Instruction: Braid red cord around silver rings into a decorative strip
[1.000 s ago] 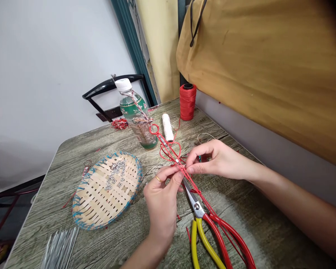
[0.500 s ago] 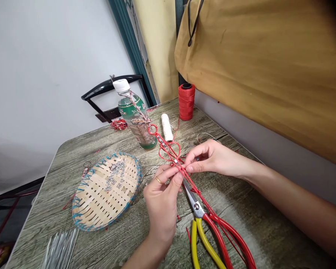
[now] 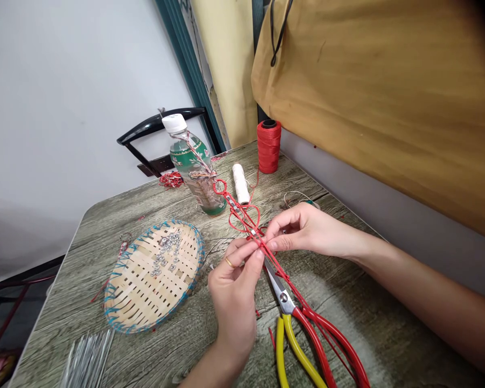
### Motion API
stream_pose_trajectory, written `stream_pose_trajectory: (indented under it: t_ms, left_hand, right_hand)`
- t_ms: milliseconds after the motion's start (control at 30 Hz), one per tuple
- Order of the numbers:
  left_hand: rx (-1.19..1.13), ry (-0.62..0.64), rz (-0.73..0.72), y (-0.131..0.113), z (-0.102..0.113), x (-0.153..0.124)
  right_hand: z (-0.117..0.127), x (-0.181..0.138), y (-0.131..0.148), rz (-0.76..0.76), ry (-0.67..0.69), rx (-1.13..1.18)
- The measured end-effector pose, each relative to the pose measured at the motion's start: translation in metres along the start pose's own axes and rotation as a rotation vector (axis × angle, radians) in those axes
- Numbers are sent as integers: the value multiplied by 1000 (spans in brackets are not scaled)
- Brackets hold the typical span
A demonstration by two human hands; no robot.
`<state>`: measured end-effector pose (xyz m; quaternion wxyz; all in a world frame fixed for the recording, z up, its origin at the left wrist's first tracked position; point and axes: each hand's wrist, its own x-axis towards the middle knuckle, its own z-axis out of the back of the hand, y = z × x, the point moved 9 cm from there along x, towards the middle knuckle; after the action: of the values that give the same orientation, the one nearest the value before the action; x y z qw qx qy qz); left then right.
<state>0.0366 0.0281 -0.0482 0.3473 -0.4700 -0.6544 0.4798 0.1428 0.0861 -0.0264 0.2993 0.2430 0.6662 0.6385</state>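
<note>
Red cord [image 3: 248, 218] with silvery beads strung on it runs from a ring tied at the bottle [image 3: 204, 188] down toward me. My left hand [image 3: 236, 285], wearing a gold ring, pinches the cord between thumb and fingers. Close beside it, my right hand [image 3: 297, 231] pinches the red cord with thumb and forefinger. Its fingertips nearly meet those of the left; the exact strand between them is hard to make out. Beneath the cord lie scissors [image 3: 283, 299] with red handles, and yellow handles [image 3: 281, 350] of another tool partly cut off by the frame.
A woven bamboo tray [image 3: 135, 302] with several metal beads [image 3: 167, 253] sits left. Thin metal rods [image 3: 87, 358] lie at the near left. Behind my hands stand a white thread spool [image 3: 240, 184] and a red thread spool [image 3: 269, 148]. A tan cloth [image 3: 372, 102] hangs along the right.
Almost nothing differs. Both hands keep their pinch on the cord, with only a tiny shift of the fingertips.
</note>
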Motion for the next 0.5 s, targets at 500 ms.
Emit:
stream_pose_trajectory:
  t_ms: [500]
  left_hand:
    - [-169,-67,291,10,-5,-9]
  right_hand:
    - [-3,-7,11,39,-68,-7]
